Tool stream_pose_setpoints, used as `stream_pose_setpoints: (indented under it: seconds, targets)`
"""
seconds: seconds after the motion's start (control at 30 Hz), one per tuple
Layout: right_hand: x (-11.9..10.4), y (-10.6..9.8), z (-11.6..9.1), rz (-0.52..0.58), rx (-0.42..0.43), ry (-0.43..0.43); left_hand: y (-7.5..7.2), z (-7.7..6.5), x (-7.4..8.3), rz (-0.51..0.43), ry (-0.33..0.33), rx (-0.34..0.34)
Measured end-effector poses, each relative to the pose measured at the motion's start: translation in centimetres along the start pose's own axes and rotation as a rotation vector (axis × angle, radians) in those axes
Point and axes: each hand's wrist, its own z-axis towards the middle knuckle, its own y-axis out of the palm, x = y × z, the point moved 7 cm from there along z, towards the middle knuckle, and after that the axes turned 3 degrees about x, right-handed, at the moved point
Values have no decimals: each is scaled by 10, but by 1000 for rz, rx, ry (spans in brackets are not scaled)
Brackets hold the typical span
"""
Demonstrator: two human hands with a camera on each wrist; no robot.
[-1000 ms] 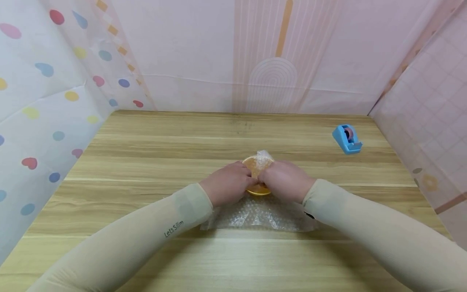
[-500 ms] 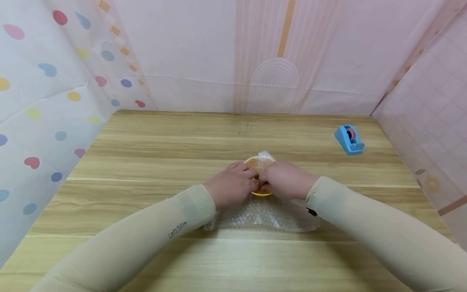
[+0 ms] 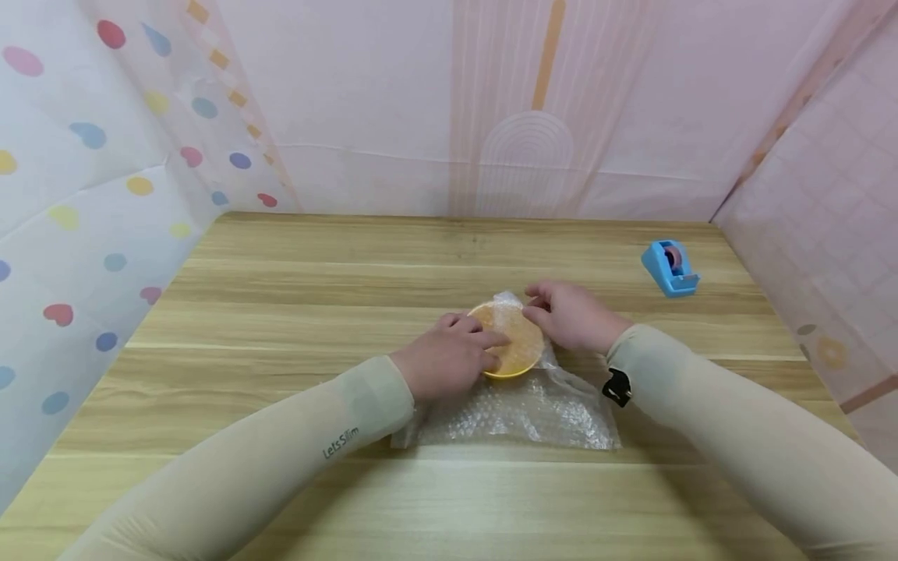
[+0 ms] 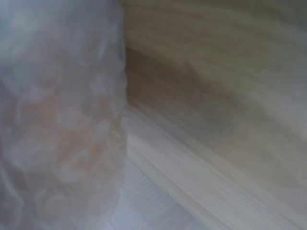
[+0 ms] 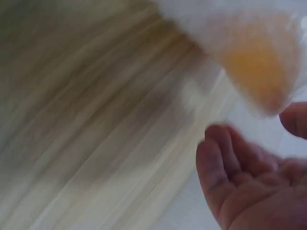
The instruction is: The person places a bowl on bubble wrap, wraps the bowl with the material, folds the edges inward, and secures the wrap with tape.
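Observation:
A round orange bowl [image 3: 522, 343] with a yellow rim sits mid-table, on and partly inside a sheet of clear bubble wrap [image 3: 519, 409]. A strip of the wrap crosses the bowl's far side, and the rest spreads toward the near edge. My left hand [image 3: 449, 354] rests over the bowl's left side, with fingers reaching across its top. Just right of the bowl, my right hand [image 3: 578, 315] has loosely bent fingers with nothing between them. In the right wrist view, the wrapped bowl [image 5: 261, 62] hangs over the gap between thumb and fingers. Bubble wrap [image 4: 57, 120] fills the left of the left wrist view.
A blue tape dispenser [image 3: 669, 269] with a pinkish roll stands at the back right of the wooden table [image 3: 337, 273]. Patterned cloth walls [image 3: 365, 101] close off the back and both sides.
My right hand has moved from the bowl's middle out to the right, uncovering more of the bowl and the wrap's right side. My left hand has stayed on the bowl, its fingers now more extended.

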Motion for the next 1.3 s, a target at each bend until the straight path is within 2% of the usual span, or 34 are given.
stream_pose_setpoints:
  seconds: [0.27,0.53,1.0,1.13,1.3]
  targets:
    - [1,5,5,17,-57,-43,-1,-1,-2,-83,-22,2]
    - [3,2,4,29,-65,-22,-2,3,-2,-56,-39,-27]
    - [20,-3,-5,31,-128,23,-3,4,-6,-24,-45,-14]
    - [23,-3,-9,59,-178,19,-3,6,-9,-23,-52,-21]
    - [24,0,-16,89,-316,-33,-3,7,-14,-30,-54,-24]
